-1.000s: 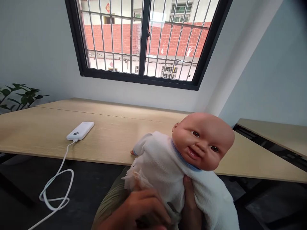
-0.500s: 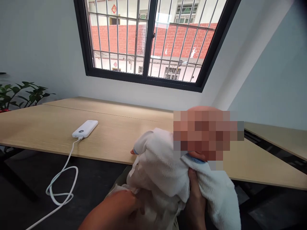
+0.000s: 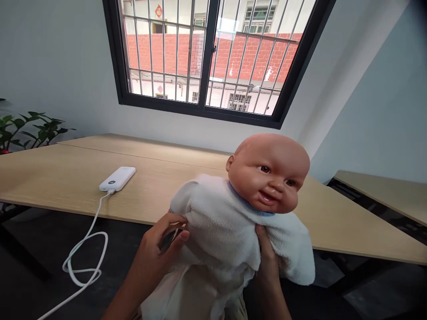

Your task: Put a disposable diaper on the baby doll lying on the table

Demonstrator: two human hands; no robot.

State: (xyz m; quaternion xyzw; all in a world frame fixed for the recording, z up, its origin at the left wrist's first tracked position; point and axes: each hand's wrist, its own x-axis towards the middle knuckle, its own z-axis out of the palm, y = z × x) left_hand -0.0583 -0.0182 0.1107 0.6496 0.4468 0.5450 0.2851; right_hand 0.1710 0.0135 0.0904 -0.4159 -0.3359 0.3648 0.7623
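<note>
- The left hand (image 3: pixel 160 242) had risen from below to the doll (image 3: pixel 227 222), its grip pinching the white sleeve (image 3: pixel 187 204).
- The right hand (image 3: pixel 267 262) kept its grip clenched on the doll's chest.
- The doll, upright before the surface (image 3: pixel 66 182), sat higher and further left.

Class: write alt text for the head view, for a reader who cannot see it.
Two bare hands hold a bald plastic baby doll in a white fleece suit: the left hand pinches its sleeve, the right hand grips its chest. Behind, a white power bank with a white cable lies on a pale wooden table below a barred window.
</note>
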